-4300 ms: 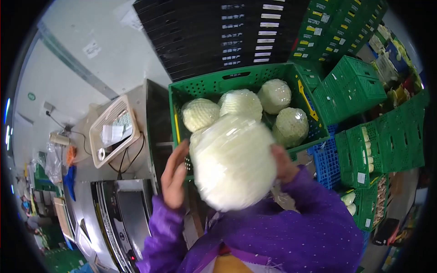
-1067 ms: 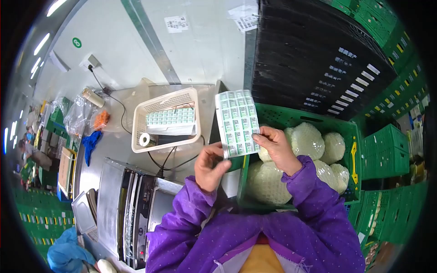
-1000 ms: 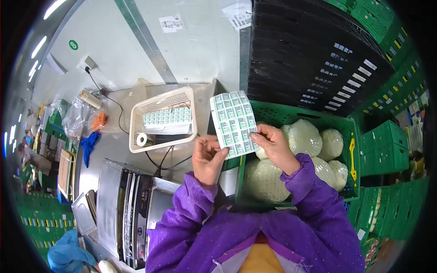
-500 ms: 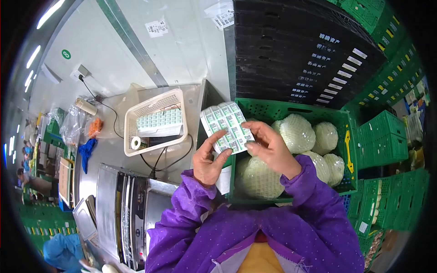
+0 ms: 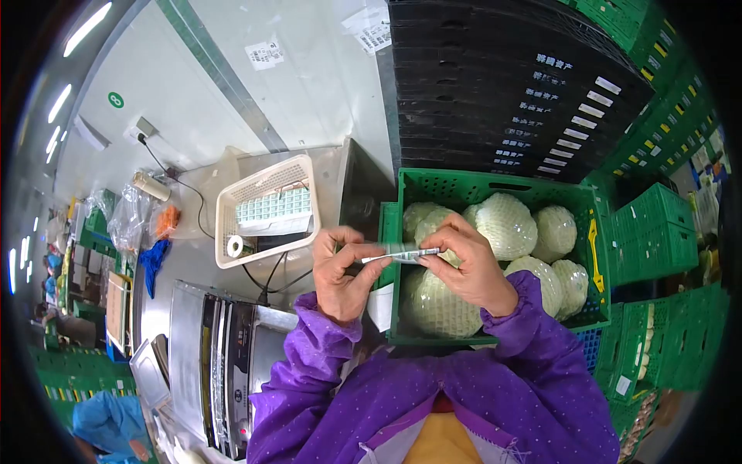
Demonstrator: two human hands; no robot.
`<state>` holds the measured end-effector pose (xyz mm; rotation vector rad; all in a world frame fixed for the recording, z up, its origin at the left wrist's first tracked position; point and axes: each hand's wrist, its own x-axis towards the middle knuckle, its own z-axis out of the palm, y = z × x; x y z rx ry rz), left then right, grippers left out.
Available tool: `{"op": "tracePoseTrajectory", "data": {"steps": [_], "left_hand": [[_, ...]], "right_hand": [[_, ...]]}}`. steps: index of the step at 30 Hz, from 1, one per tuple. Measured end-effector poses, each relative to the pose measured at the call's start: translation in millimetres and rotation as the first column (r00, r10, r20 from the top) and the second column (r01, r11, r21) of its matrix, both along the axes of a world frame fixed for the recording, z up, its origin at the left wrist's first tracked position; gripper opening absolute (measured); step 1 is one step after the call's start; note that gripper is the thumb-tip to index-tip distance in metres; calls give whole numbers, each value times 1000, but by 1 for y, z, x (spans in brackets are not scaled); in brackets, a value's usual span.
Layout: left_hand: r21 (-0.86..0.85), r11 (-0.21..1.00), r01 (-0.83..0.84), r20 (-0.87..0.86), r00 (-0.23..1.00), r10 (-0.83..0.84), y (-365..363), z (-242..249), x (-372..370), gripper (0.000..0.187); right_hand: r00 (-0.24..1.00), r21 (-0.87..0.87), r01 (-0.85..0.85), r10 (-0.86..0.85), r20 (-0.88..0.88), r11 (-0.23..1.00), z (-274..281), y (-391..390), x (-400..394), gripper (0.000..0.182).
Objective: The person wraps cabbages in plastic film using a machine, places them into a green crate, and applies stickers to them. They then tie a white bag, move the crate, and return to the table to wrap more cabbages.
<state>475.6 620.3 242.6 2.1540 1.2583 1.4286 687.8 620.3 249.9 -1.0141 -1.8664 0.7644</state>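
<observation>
One label sheet [image 5: 405, 256], pinched by our left grip [image 5: 340, 280] and right grip [image 5: 473, 271], has turned edge-on near one white basket [image 5: 270, 253].

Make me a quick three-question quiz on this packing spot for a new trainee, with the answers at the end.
1. What is pinched between the left hand and right hand?
a) a blue cloth
b) a thin sheet
c) a wrapped cabbage

2. True or false: the white roll is inside the white basket.

3. Fill in the blank: the wrapped cabbages sit in a ____ crate.

Key: 1 b; 2 true; 3 green.
</observation>
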Motion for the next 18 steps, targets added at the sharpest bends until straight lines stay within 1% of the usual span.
{"op": "tracePoseTrajectory", "data": {"steps": [1, 2, 3, 4, 5, 6, 7, 9, 11, 12, 15, 16, 18], "left_hand": [[-147, 983, 108, 252, 965, -69, 0, -1, 5, 17], [-259, 934, 245, 494, 865, -90, -2, -2, 9, 15], [-326, 857, 398, 703, 708, -61, -3, -3, 10, 12], [-447, 820, 358, 665, 746, 36, -5, -8, 6, 10], [-441, 824, 357, 687, 725, 54, -3, -13, 6, 10], [-435, 827, 357, 709, 702, 70, -1, -18, 9, 10], [-429, 830, 357, 731, 677, 86, 2, -23, 11, 10], [-421, 844, 333, 707, 703, 75, 5, -27, 12, 11], [-420, 859, 294, 665, 744, 71, 6, -27, 11, 11], [-423, 848, 319, 664, 746, 51, 4, -24, 11, 13], [-425, 791, 441, 770, 635, 59, 0, -25, 21, 15], [-429, 766, 479, 778, 627, 44, -1, -28, 22, 16], [-473, 741, 476, 734, 678, 33, 1, -41, 16, 15]], "right_hand": [[1000, 19, 8, -9, 25, 1000, 0, 0, 0, 19], [999, 108, 25, -20, -48, 994, 2, 3, -3, 13], [992, -11, -13, 11, -126, 1000, 1, 4, -2, 13], [978, -126, -60, 33, -206, 990, -2, 5, 0, 13], [957, -235, -114, 43, -287, 965, -3, 6, 1, 15], [958, -452, -152, 18, -288, 879, 0, 3, 3, 21], [944, -444, -157, 3, -329, 882, -6, 3, 2, 21], [915, -427, -169, -20, -404, 888, -21, 4, 0, 21], [931, -435, -155, -16, -365, 887, -15, 0, 1, 18], [931, -441, -149, -24, -363, 885, -13, -3, -2, 17], [923, -465, -113, -80, -376, 878, -24, -2, 3, 14], [919, -473, -98, -103, -380, 876, -26, 1, 7, 14], [968, -435, -107, -6, -252, 894, -18, 0, 13, 18]]}}
